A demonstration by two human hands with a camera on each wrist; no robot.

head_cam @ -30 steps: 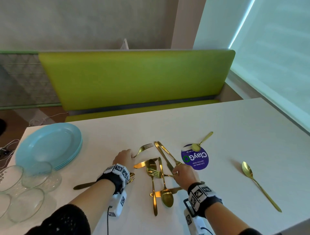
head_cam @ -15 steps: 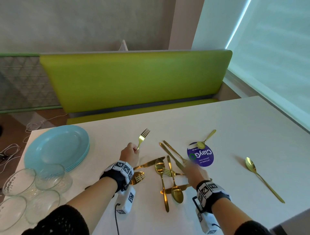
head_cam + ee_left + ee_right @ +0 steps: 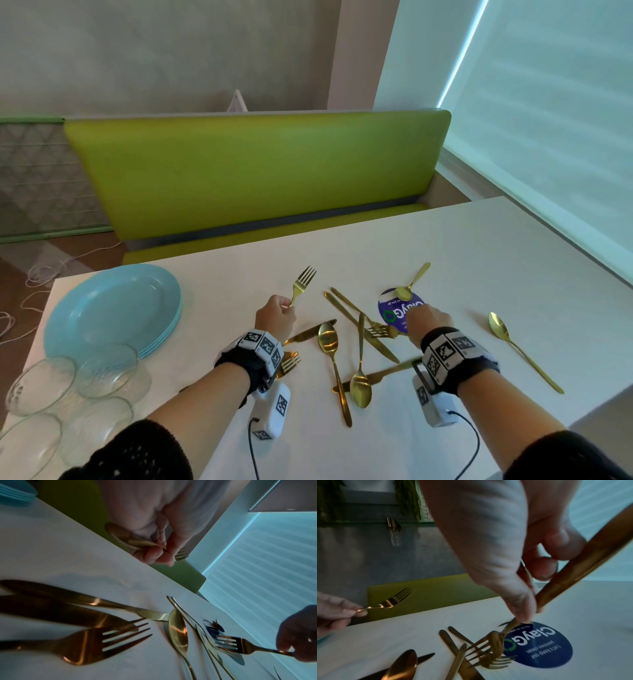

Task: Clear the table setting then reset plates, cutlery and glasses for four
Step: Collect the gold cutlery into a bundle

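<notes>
My left hand (image 3: 279,313) grips a gold fork (image 3: 302,280) by its handle, lifted off the white table (image 3: 479,260) with its tines pointing up and away; in the left wrist view its tines (image 3: 180,555) show past the fingers. My right hand (image 3: 424,320) pinches the handle of a second gold fork (image 3: 491,647), whose tines (image 3: 379,331) hang just over the cutlery pile. A further gold handle (image 3: 583,559) runs beside the right fingers; whether it is held I cannot tell. Several gold knives, spoons and one fork (image 3: 289,363) lie crossed between my hands.
A stack of light blue plates (image 3: 113,308) sits at the table's left, with several glass bowls (image 3: 68,390) in front of it. A blue round sticker (image 3: 390,310) carries a small spoon (image 3: 411,284). A lone spoon (image 3: 524,353) lies to the right. A green bench (image 3: 257,178) stands behind.
My left hand has picked a fork up off the table and raised it, tines up. My right hand has moved right, over the sticker, lifting another fork from the pile.
</notes>
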